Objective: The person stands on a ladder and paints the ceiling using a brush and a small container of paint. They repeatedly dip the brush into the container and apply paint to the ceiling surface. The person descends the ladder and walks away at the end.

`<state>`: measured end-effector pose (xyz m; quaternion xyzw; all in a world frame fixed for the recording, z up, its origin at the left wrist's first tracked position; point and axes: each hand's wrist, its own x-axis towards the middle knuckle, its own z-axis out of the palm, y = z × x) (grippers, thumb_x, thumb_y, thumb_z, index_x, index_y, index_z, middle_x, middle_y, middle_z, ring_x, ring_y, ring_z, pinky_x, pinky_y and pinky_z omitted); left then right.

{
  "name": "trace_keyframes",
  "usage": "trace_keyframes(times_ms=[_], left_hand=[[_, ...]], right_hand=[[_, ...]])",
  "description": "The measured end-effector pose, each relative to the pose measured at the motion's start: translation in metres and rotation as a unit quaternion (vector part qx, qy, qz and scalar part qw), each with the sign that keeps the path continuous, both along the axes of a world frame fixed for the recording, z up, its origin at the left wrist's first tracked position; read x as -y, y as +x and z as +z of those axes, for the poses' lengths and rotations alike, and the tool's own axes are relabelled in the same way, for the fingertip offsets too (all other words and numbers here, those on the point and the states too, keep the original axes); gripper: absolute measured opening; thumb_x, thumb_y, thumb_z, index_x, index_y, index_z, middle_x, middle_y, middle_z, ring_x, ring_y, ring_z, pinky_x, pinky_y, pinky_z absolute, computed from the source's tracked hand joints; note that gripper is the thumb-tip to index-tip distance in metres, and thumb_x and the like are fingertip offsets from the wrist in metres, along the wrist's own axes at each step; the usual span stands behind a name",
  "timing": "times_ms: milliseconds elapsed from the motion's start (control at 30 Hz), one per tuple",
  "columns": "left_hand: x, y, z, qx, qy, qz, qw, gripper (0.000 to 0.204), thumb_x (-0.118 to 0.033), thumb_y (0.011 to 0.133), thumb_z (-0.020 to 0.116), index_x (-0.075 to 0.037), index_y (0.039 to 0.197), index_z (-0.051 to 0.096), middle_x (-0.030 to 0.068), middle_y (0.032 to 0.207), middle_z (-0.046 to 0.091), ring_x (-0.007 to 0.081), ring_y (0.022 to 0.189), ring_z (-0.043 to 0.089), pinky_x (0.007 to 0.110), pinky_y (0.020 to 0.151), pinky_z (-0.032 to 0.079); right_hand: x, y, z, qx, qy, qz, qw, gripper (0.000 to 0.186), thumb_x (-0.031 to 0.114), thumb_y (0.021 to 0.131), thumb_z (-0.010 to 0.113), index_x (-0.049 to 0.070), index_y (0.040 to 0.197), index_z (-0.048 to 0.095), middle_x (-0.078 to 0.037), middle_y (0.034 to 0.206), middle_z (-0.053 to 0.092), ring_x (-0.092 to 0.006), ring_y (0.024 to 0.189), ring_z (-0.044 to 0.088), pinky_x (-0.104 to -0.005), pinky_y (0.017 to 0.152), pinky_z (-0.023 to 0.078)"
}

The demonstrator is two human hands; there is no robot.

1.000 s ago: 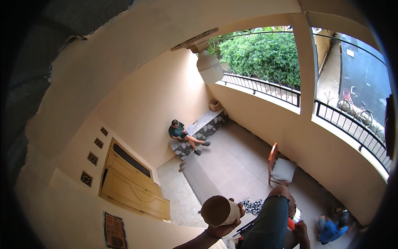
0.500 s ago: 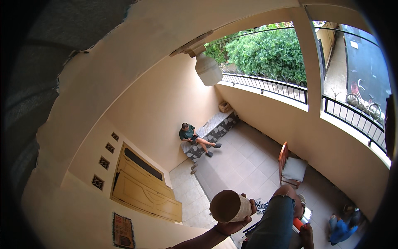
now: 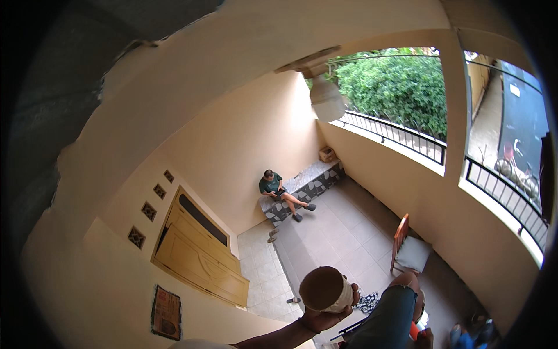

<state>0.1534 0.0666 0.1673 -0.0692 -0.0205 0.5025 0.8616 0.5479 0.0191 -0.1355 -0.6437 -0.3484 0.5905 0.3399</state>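
Note:
My left hand (image 3: 326,319) reaches in from the lower edge, closed round the side of a round, pale-rimmed cup-like container (image 3: 343,295). Its wide mouth faces up toward me, and the inside looks brown; I cannot make out any contents. To the right, beyond my bent knee in torn blue jeans (image 3: 381,317), my right hand (image 3: 426,338) shows only in part at the lower edge. Its fingers are curled against an orange-red piece (image 3: 414,331) that looks like a tool's handle; the rest is hidden behind my leg.
Far below, a person (image 3: 272,185) sits on a stone-patterned bench (image 3: 314,189). A wooden chair (image 3: 410,253) with a grey cushion stands by the railing wall. A white lamp (image 3: 326,102) hangs ahead. A yellow door (image 3: 200,256) is at left; someone in blue (image 3: 465,337) is low at right.
The view has swung, so the room sits further right and the windows lower. My right hand and the orange-red piece sit lower, more cut off. The container stays in my left hand.

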Motion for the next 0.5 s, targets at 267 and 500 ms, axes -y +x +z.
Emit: trace_keyframes(times_ms=[267, 500], left_hand=[[0.024, -0.025, -0.01, 0.019, 0.026, 0.018, 0.999, 0.053, -0.037, 0.089, 0.073, -0.013, 0.133, 0.054, 0.0144, 0.139, 0.047, 0.0303, 0.136, 0.041, 0.049, 0.1, 0.053], [0.057, -0.041, -0.023, 0.075, 0.042, 0.071, 0.994, 0.066, -0.041, 0.088, 0.074, -0.013, 0.142, 0.047, 0.0159, 0.137, 0.049, 0.0311, 0.135, 0.043, 0.05, 0.101, 0.053]], right_hand=[[-0.012, -0.001, 0.014, 0.028, 0.005, 0.013, 1.0, 0.033, 0.028, 0.092, 0.072, 0.006, 0.11, 0.055, -0.006, 0.089, 0.061, -0.0237, 0.081, 0.065, -0.0438, 0.071, 0.058], [-0.003, 0.011, 0.015, 0.023, 0.039, 0.035, 0.998, 0.038, 0.03, 0.091, 0.074, 0.007, 0.113, 0.055, -0.006, 0.091, 0.061, -0.0248, 0.083, 0.066, -0.0463, 0.072, 0.059]])
